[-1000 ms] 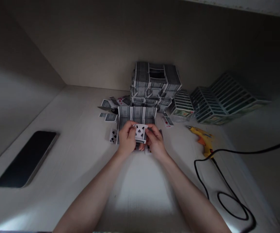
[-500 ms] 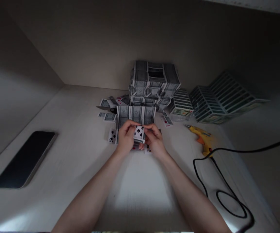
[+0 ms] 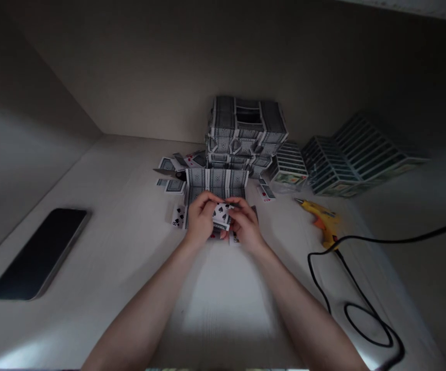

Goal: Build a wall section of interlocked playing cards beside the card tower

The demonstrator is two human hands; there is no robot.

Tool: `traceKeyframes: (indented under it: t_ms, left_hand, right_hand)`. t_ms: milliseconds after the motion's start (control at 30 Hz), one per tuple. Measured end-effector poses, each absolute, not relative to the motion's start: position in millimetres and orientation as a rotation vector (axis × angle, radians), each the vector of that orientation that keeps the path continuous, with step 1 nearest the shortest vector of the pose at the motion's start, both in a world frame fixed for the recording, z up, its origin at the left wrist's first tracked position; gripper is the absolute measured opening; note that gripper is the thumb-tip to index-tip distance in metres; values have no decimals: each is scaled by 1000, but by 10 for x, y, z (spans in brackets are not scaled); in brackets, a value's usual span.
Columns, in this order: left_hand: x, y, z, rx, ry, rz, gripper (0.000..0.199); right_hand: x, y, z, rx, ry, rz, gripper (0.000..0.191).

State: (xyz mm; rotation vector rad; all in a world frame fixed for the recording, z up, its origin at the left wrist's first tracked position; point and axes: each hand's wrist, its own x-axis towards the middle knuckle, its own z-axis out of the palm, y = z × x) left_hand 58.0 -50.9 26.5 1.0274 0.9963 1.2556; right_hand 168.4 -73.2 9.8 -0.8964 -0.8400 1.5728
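Observation:
My left hand and my right hand meet low over the table. Between them they pinch a white playing card with black spades, tilted and partly covered by my fingers. Just beyond my hands stands a low wall of blue-backed cards, glued edge to edge. Behind it rises a taller stacked card structure. An eight of spades lies left of my left hand. Some cards under my hands are mostly hidden.
Loose cards and dark scissors lie at the back left. Right of the structure are card lattices, a yellow glue gun and its black cord. A black phone lies on the pale table.
The spade card has dropped lower and tilted between my hands, with my fingers closer over it. The view has shifted very slightly.

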Motion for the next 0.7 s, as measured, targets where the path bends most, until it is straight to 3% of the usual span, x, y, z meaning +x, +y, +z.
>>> traceKeyframes:
  t_ms: [300,700]
  left_hand:
    - [576,-522,249,1120,1085,1230,10]
    - [523,-526,278,1197,997,1251,9]
  right_hand:
    - [1678,-662,55,-1021,-763,1772,48]
    - [1717,-670,59,-978,-836,1793,35]
